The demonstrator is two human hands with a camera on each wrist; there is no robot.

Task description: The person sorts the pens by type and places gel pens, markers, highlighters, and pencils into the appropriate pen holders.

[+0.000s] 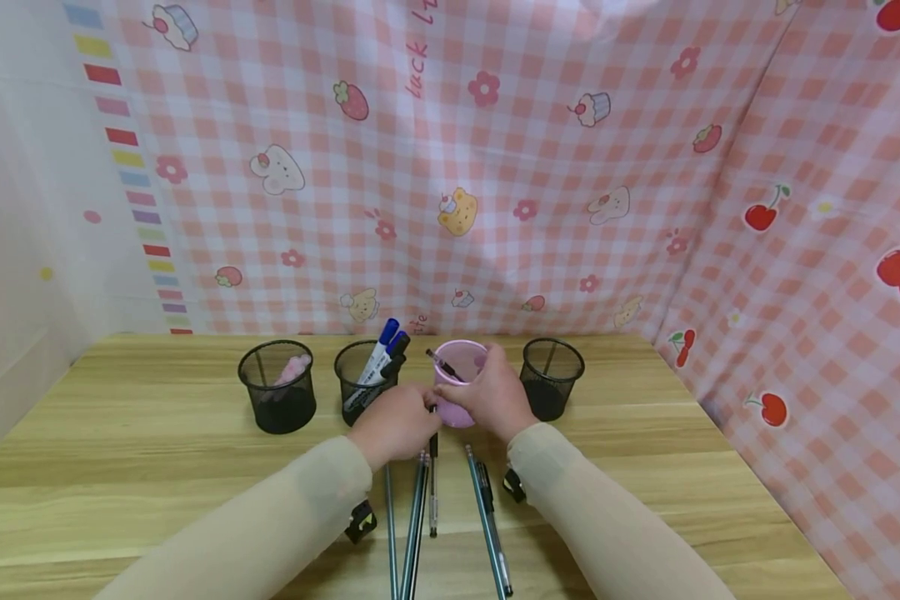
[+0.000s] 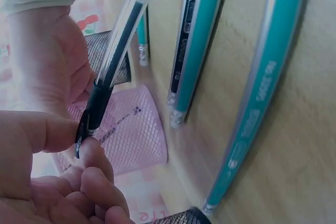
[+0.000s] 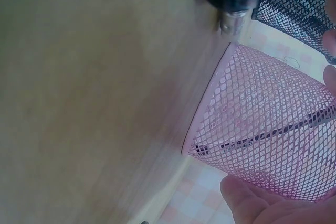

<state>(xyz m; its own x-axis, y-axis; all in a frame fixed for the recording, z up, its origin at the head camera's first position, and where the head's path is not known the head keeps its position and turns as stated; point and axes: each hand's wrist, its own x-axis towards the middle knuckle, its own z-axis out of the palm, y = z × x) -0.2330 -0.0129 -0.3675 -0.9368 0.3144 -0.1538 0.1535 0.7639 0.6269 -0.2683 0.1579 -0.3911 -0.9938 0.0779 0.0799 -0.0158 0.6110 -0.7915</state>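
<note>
A wooden table (image 1: 157, 475) is backed by a pink checked cloth (image 1: 420, 142) printed with strawberries, flowers and cupcakes, while a pink item (image 1: 292, 369) is held in the leftmost black mesh cup (image 1: 281, 410) and blue- and black-capped markers (image 1: 376, 360) in its neighbour (image 1: 351, 398).

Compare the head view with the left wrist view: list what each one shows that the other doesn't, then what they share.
Only the head view: the leftmost black cup with a pink item inside, and the blue-capped markers.

Only the left wrist view: printed lettering on a teal pencil.

Both: the pink mesh cup with a pen inside, the right grip at that cup, and the left grip pinching another pen.
</note>
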